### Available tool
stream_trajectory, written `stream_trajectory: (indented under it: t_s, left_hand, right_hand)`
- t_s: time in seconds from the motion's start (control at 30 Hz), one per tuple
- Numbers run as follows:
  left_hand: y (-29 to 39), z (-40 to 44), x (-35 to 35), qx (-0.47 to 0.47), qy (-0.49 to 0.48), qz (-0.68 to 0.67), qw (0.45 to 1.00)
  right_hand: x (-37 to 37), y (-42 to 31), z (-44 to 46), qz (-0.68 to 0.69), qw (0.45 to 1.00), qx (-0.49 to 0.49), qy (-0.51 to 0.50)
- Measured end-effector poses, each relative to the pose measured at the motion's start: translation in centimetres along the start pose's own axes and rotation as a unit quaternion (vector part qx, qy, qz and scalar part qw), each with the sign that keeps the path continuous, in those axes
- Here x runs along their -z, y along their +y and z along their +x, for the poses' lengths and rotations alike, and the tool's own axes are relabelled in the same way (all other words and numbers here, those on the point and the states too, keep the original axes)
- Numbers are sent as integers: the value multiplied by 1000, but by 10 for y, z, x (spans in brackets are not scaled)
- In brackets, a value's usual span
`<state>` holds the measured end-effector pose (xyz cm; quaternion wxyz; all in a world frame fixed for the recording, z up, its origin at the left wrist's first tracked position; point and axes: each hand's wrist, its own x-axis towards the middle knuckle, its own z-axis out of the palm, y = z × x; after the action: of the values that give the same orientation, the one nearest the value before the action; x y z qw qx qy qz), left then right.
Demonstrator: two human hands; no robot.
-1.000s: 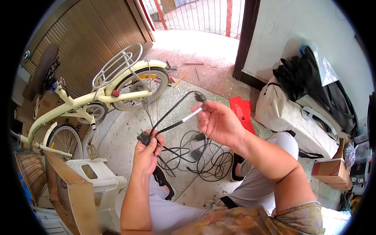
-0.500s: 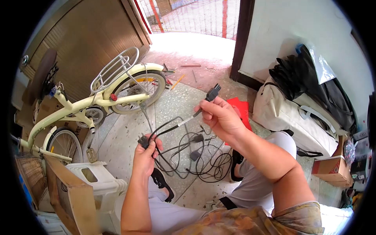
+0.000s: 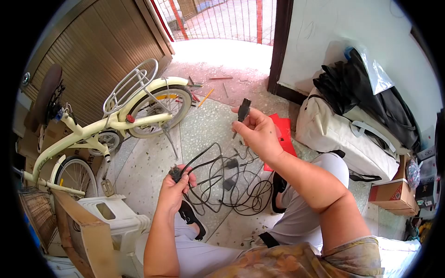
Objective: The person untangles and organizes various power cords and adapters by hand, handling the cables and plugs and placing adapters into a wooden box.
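Between its thumb and fingers, my left hand [image 3: 176, 187] grips a black power plug [image 3: 175, 173], prongs pointing up. Black cable runs out from that hand in loops. To the right and higher, my right hand [image 3: 259, 132] pinches a black connector [image 3: 244, 109] at the other end of a cord, its socket end upward. Beneath both hands, tangled black cables [image 3: 252, 209] lie on the floor with two dark adapter-like blocks [image 3: 228, 184]. How the held cord joins the loops is partly hidden.
A cream bicycle [image 3: 83, 130] stands left, above a white plastic stool [image 3: 113, 211] and cardboard box [image 3: 95, 241]. A red sheet [image 3: 285, 139] lies beyond my right hand. A beige bag [image 3: 340, 139] stands right. Tools and a yellow pencil-like stick [image 3: 206, 98] lie near the doorway.
The connector in my right hand has turned from hanging sideways to upright, and its cord has dropped lower. My left hand has moved slightly down, still holding the plug. The view has shifted slightly.
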<state>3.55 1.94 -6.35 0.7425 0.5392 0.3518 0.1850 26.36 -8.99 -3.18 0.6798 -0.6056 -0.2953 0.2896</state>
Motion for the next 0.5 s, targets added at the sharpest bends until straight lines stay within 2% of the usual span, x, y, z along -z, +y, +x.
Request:
stream_trajectory:
  t_s: [0.27, 0.33, 0.5]
  left_hand:
    - [2, -1, 0, -1, 1, 12, 1000]
    - [6, -3, -4, 2, 15, 21, 1000]
    - [8, -2, -3, 3, 20, 31, 999]
  right_hand:
    - [-4, 12, 1, -72, 992, 107, 3]
    - [-5, 12, -1, -117, 977, 178, -2]
    - [-6, -1, -7, -199, 950, 239, -1]
